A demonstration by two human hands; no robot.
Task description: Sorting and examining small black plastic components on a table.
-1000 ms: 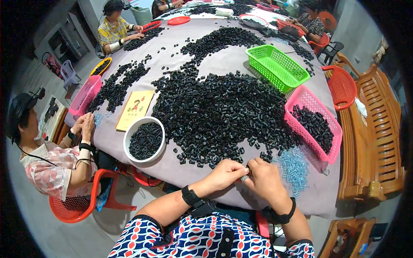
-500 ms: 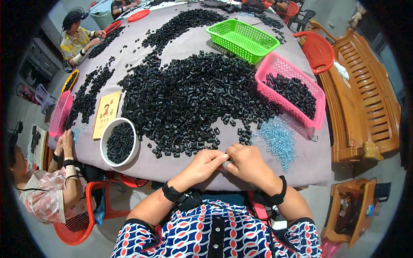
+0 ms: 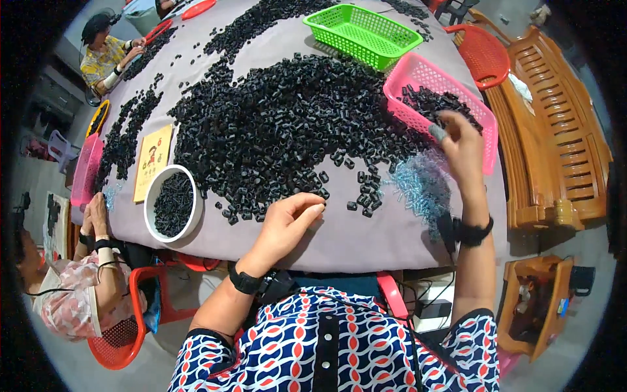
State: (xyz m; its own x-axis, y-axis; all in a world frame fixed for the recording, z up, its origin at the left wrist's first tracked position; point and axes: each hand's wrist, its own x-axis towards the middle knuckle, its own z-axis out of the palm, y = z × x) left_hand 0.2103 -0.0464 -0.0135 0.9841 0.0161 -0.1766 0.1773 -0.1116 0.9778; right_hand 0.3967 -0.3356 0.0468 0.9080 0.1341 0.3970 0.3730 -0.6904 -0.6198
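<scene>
Pink plastic basket (image 3: 439, 73) beneath, your curled right hand (image 3: 462, 150) should work low within its rim; your left hand (image 3: 286, 223) is half-closed, both grips unclear.

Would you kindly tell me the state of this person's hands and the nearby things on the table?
Left hand: fingers curled, thumb near forefinger.
Right hand: fingers bent, over or beside right pink basket.
Right pink basket: partly filled with black pieces.
Black pile: loose, spread.
Clear pieces: loose, heaped.
White bowl: upright, holding dark pieces.
Green basket: upright, open-topped.
Booklet: closed, flat.
</scene>
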